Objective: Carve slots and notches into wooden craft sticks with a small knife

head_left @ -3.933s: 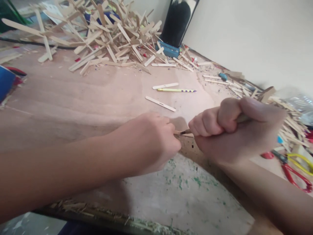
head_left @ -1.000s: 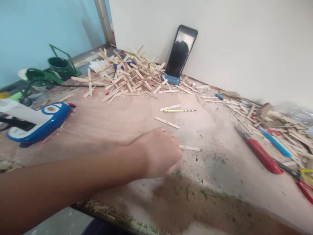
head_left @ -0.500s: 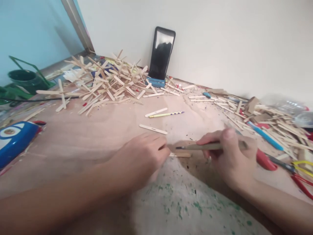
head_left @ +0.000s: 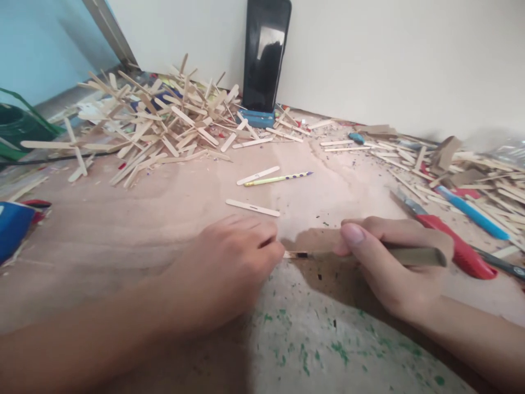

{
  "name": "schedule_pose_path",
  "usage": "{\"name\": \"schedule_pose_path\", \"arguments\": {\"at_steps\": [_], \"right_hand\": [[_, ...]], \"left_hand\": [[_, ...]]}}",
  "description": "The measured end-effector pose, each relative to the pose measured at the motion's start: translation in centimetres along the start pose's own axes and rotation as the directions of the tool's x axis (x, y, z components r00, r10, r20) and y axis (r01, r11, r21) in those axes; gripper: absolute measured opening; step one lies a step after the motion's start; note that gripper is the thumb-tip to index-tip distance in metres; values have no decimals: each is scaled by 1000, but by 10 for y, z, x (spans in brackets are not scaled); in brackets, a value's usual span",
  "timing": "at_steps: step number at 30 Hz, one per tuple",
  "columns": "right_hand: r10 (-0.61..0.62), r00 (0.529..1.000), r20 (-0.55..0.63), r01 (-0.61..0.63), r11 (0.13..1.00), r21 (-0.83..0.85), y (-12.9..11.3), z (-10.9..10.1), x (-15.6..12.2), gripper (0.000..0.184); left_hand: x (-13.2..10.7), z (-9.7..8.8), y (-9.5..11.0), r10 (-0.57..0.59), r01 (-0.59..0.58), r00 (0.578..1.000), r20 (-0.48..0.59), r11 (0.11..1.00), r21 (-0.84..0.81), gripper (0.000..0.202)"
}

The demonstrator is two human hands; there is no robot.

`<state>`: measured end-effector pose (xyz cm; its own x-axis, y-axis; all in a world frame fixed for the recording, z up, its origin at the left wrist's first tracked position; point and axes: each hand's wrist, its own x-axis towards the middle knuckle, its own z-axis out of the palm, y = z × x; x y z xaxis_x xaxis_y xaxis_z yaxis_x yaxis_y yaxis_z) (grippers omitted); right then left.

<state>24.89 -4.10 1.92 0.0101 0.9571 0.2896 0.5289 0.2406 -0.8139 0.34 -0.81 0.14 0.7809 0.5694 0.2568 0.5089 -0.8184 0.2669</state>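
Note:
My left hand (head_left: 238, 262) is closed, pressing one end of a wooden craft stick (head_left: 290, 255) down on the table. In the closed fingers of my right hand (head_left: 394, 257) is a slim chisel-like tool (head_left: 422, 256) with a brownish-green handle; its exact kind is unclear. Its short dark tip meets the stick just right of my left fingertips. Just beyond my left hand lies a craft stick with a dark slot (head_left: 253, 208). Farther back, another craft stick (head_left: 257, 175) lies beside a yellow pencil with purple marks (head_left: 279, 178).
A heap of crossed craft sticks (head_left: 164, 120) fills the back left. A phone (head_left: 266, 60) leans upright in a blue stand (head_left: 257, 118). At right lie a red-handled knife (head_left: 455, 246), a light-blue tool (head_left: 471, 212) and loose sticks (head_left: 508, 191). Dark chips and green paint specks dot the table (head_left: 295, 312).
My right hand has turned the tool, and its dark tip has come down from above the stick onto it. My left hand keeps its place on the stick. The view has shifted closer.

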Motion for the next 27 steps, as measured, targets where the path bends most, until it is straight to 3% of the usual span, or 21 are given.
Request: {"name": "schedule_pose_path", "arguments": {"at_steps": [8, 18, 21, 27], "right_hand": [[-92, 996, 19, 93, 995, -39, 3, 2, 1, 49], [-123, 990, 69, 129, 988, -84, -22, 14, 1, 60], [-53, 992, 111, 60, 996, -67, -22, 13, 7, 57], [256, 964, 66, -261, 960, 98, -8, 14, 12, 50]], "left_hand": [[0, 0, 0, 2, -2, 1000, -3, 1000, 12, 22], [-1, 1, 1, 42, -41, 999, -29, 999, 15, 32], [-1, 1, 3, 27, -27, 999, -35, 1000, 9, 34], [0, 1, 4, -16, 16, 1000, 13, 999, -31, 34]]}}
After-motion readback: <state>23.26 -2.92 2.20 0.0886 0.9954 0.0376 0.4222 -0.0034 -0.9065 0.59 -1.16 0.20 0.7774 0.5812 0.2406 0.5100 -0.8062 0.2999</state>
